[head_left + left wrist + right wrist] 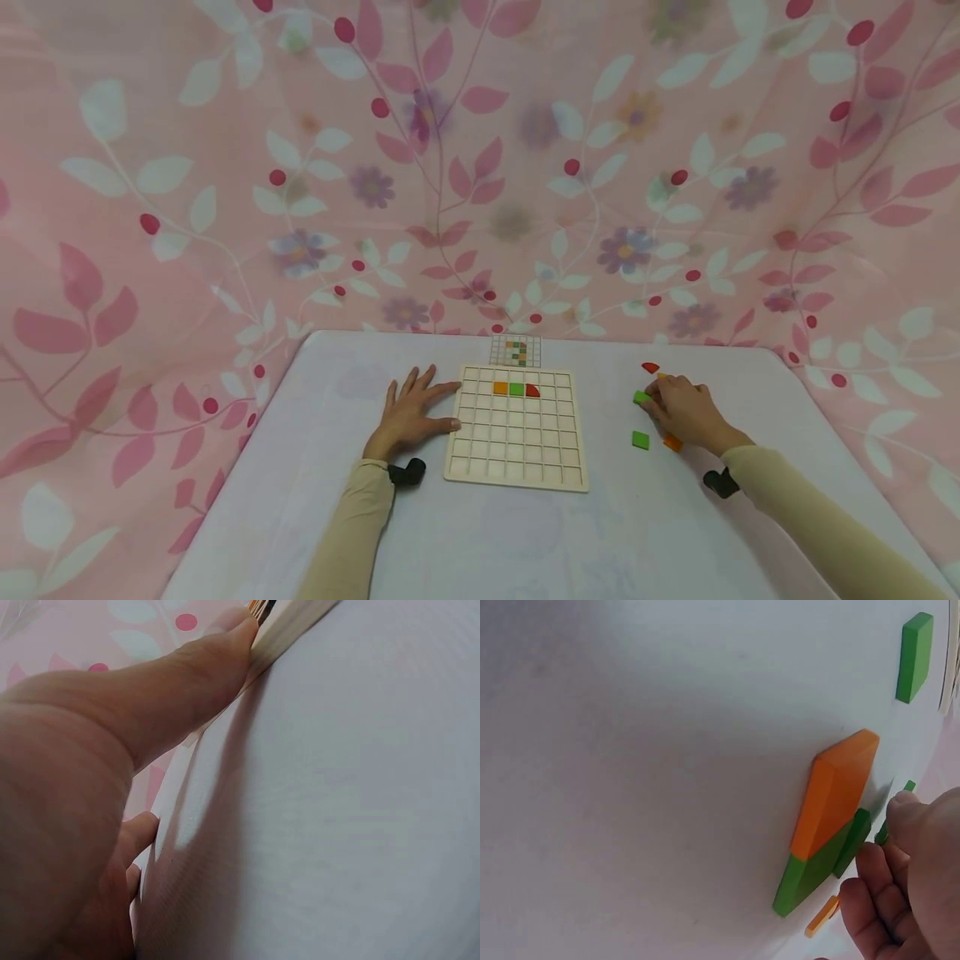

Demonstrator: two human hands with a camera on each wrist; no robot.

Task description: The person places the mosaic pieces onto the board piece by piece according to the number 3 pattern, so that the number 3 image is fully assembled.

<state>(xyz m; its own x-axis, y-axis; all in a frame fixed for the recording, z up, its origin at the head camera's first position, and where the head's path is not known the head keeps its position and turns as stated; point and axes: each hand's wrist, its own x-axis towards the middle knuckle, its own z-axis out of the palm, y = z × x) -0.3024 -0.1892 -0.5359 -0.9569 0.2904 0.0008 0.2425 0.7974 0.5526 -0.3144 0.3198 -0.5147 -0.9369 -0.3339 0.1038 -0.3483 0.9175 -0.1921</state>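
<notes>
A square wooden grid board (516, 450) lies on the table with an orange square tile (500, 388), a green square tile (517, 389) and a red quarter-round tile (532, 390) in one row near its far side. My left hand (408, 414) is spread at the board's left edge, its thumb (195, 682) against the rim. To the right of the board, my right hand (690, 411) pinches a green tile (641, 397) between thumb and fingers. Below that hand in the right wrist view lie an orange tile (836, 795) and green tiles (810, 874).
Behind the board lies a small pattern card (515, 351) with a coloured grid. Around the right hand are a red quarter-round tile (650, 367), another green tile (640, 440) and a further orange tile (823, 916). A floral curtain (480, 167) hangs behind the white table (480, 542).
</notes>
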